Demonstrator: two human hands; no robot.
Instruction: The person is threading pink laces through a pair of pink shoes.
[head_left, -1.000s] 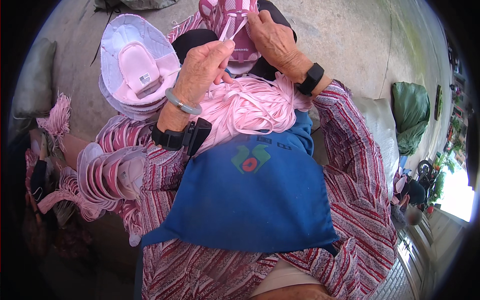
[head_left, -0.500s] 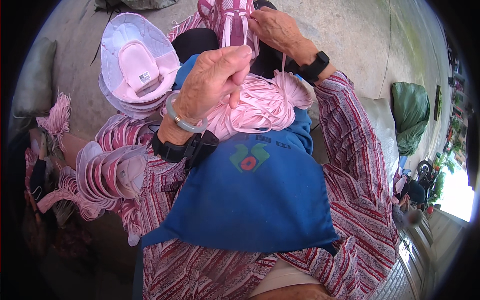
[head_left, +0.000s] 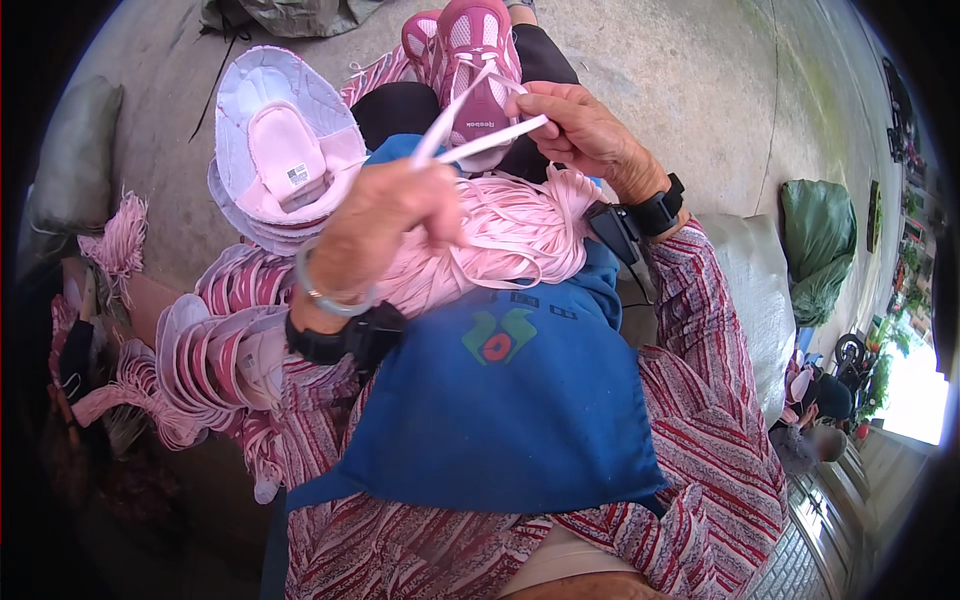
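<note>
A pink and white shoe upper (head_left: 478, 95) lies across my lap at the top, with its tongue showing. A pale pink shoelace (head_left: 448, 118) runs from its eyelets down to my left hand (head_left: 395, 215), which is closed on it and smeared by motion. A second stretch of lace slants from that hand toward the right hand's fingers. At the right of the upper, my right hand (head_left: 588, 128) pinches the lace between thumb and forefinger. Beneath both hands, a thick bundle of pink laces (head_left: 490, 235) rests on my blue apron (head_left: 500, 420).
Stacked pink and lavender shoe uppers (head_left: 285, 150) stand left of my lap, with more uppers (head_left: 215, 350) in a row below. Another lace bundle (head_left: 120, 235) hangs at far left near a grey sack (head_left: 78, 155). To the right are a white sack (head_left: 745, 300) and a green sack (head_left: 818, 250).
My left hand has moved down and left, drawing lace out from the upper. My right hand has shifted slightly right and down. More of the upper shows at the top.
</note>
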